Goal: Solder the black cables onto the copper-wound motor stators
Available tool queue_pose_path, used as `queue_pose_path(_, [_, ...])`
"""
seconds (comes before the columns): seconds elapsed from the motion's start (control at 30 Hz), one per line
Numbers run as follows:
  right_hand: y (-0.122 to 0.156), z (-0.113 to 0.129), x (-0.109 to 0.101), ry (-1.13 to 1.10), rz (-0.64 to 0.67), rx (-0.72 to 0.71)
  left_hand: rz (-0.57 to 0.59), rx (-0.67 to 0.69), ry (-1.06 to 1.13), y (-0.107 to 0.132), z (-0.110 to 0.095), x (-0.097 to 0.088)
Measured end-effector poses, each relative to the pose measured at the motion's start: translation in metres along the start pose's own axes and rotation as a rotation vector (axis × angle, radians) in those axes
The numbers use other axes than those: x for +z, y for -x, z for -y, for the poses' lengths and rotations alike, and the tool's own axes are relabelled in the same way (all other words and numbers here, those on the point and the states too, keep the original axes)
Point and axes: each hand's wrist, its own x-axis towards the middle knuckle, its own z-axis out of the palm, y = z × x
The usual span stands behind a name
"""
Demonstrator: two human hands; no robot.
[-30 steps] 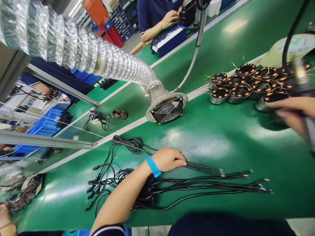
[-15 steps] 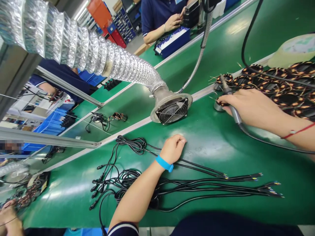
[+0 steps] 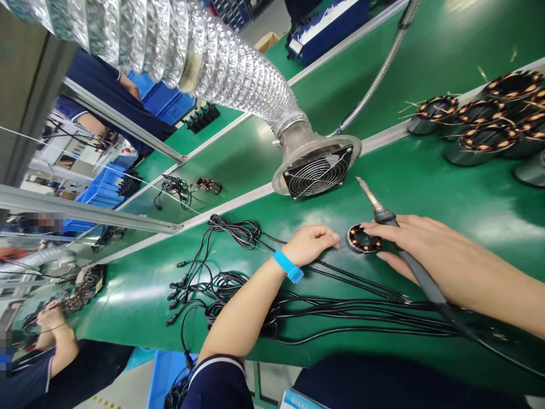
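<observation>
My left hand [image 3: 310, 243], with a blue wristband, rests closed on the green table over a bundle of black cables [image 3: 340, 309], its fingertips beside a round motor stator [image 3: 363, 239]. My right hand [image 3: 419, 247] grips a soldering iron [image 3: 378, 207] whose tip points up and away, and its fingers also touch the stator. The iron's black cord runs back under my right forearm.
A fume extractor fan [image 3: 317, 170] on a silver duct [image 3: 204, 51] sits just behind the stator. Several copper-wound stators [image 3: 481, 128] stand at the far right. A metal rail [image 3: 238, 201] divides the green table [image 3: 447, 187]. Other people work at the left and behind.
My right hand has come from the stator pile to the table's middle, bringing the iron and one stator down beside my left hand. The view has shifted closer and lower.
</observation>
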Motion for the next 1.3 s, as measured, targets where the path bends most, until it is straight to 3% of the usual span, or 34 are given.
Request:
queue_pose_path(0.13, [0.001,-0.003,0.015,-0.053,-0.044,-0.021,0.11,-0.042,0.153,0.001,0.004,-0.005])
queue_pose_path(0.27, [0.002,-0.004,0.029,-0.097,-0.041,0.006,0.206,-0.028,0.31,-0.006,0.01,0.001])
queue_pose_path(0.5, [0.001,-0.006,0.027,0.01,-0.07,0.038,0.097,0.07,0.161,-0.003,0.006,0.005])
queue_pose_path(0.63, [0.002,-0.007,0.027,0.021,-0.092,0.029,0.18,0.109,0.077,0.003,0.006,0.0])
queue_pose_path(0.8, [0.001,-0.005,0.029,0.016,-0.152,-0.008,0.216,0.19,0.12,0.002,0.005,0.002])
queue_pose_path(0.9, [0.0,-0.004,0.029,0.036,-0.186,-0.019,0.164,0.161,0.07,0.003,0.006,0.001])
queue_pose_path(1.07, [0.0,-0.004,0.031,0.025,-0.192,-0.018,0.073,0.265,-0.06,0.004,0.006,-0.001])
queue_pose_path(1.2, [0.0,-0.002,0.032,0.074,-0.22,-0.033,0.21,0.178,0.107,-0.001,0.012,0.005])
queue_pose_path(1.3, [0.001,-0.004,0.032,0.074,-0.224,0.003,0.197,0.107,0.228,-0.005,0.02,0.008])
